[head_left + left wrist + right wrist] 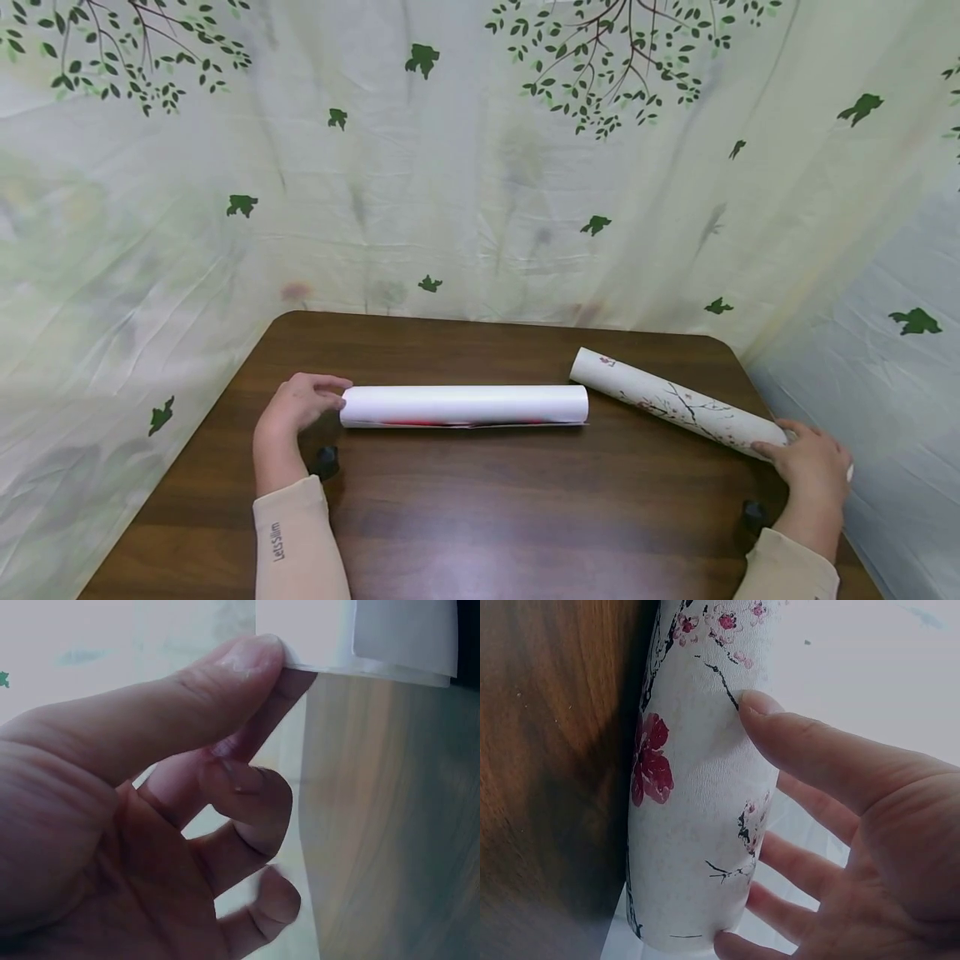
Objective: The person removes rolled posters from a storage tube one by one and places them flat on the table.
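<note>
A plain white paper roll lies crosswise on the table, a strip of red showing along its lower edge. My left hand is at its left end. In the left wrist view, the thumb and index finger pinch the end of the white paper, while the other fingers are bent below it. To the right, a wallpaper roll printed with blossom branches lies slanted. My right hand holds its near right end. Close up, the thumb presses the printed surface and the fingers reach behind the roll.
The brown wooden table has rounded far corners. A pale curtain with printed leaves hangs behind it and on both sides. Small black devices sit at the left wrist and right wrist.
</note>
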Demonstrator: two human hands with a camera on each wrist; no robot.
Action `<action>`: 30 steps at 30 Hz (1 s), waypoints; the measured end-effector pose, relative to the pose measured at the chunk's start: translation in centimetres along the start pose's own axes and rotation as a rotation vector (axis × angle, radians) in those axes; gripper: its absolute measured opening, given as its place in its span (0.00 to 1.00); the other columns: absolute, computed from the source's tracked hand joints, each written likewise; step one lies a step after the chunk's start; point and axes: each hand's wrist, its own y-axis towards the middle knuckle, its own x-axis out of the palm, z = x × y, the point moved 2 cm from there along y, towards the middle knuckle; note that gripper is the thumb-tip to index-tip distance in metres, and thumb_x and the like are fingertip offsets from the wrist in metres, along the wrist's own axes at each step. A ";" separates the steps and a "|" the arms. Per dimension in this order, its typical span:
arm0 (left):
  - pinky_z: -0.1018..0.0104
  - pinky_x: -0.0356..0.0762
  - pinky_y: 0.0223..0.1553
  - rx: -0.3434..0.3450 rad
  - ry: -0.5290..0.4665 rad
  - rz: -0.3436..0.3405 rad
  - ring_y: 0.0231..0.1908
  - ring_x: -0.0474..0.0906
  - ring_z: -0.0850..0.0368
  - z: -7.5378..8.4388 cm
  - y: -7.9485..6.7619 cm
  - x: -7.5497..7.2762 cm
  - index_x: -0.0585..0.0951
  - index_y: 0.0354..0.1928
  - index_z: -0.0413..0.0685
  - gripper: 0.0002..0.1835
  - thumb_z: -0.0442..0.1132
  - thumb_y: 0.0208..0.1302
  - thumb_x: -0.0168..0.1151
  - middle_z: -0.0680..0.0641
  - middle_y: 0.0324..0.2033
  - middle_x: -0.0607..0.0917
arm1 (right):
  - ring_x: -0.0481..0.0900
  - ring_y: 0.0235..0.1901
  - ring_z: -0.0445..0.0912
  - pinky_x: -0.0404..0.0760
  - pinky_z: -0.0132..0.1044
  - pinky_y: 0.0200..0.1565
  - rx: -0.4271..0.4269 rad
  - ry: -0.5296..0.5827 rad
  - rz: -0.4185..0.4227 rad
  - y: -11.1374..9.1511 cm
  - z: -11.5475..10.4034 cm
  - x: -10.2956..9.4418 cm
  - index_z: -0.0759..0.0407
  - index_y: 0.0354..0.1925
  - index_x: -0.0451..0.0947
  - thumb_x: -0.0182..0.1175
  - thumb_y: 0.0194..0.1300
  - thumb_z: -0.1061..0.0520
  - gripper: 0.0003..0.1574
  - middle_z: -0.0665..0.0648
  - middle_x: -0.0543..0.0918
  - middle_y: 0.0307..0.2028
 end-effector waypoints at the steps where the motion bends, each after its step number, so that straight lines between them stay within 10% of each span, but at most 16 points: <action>1: 0.32 0.73 0.65 0.006 -0.003 -0.001 0.66 0.77 0.30 0.1 0.1 0.1 0.83 0.68 0.47 0.23 0.39 0.73 0.67 0.33 0.60 0.87 | 0.47 0.73 0.83 0.45 0.72 0.75 0.005 0.003 -0.001 -0.1 -0.1 0.0 0.68 0.77 0.57 0.62 0.75 0.40 0.49 0.87 0.54 0.73; 11: 0.35 0.75 0.66 0.085 -0.081 -0.020 0.65 0.81 0.33 0.9 1.1 1.4 0.83 0.67 0.45 0.23 0.38 0.72 0.68 0.35 0.54 0.90 | 0.41 0.75 0.82 0.64 0.79 0.64 0.105 0.063 -0.003 -0.1 -0.7 0.3 0.62 0.80 0.56 0.62 0.75 0.39 0.50 0.83 0.49 0.76; 30: 0.37 0.75 0.67 0.070 -0.115 -0.018 0.64 0.82 0.35 1.3 1.7 2.3 0.83 0.67 0.49 0.22 0.39 0.72 0.68 0.36 0.56 0.90 | 0.41 0.76 0.81 0.63 0.80 0.64 0.062 0.066 0.034 0.4 -2.2 1.1 0.60 0.79 0.59 0.64 0.74 0.39 0.48 0.82 0.50 0.76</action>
